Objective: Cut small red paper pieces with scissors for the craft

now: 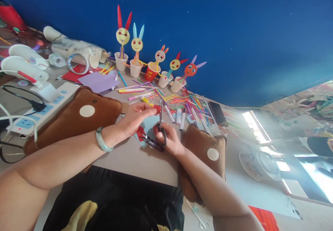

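Observation:
Between the thumb and fingers of my left hand (134, 117) is a small piece of red paper (157, 108). My right hand (170, 137) grips a pair of scissors (163, 135) by the dark handles, blades pointing up and away. The blades stand right beside the red paper; whether they touch it I cannot tell. Below the hands lies a light blue sheet (149, 122), with a red paper scrap (140, 133) on it. A dark tool with purplish handles (153, 142) rests just under my right hand, partly hidden by it.
Brown cushions (101, 111) flank the work area. Behind are scattered markers and coloured sticks (182, 100), and several paper-cup rabbit figures (136, 67) along the blue wall. A power strip (47, 109) with cables and purple paper (100, 81) lie left; a phone (218, 113) lies right.

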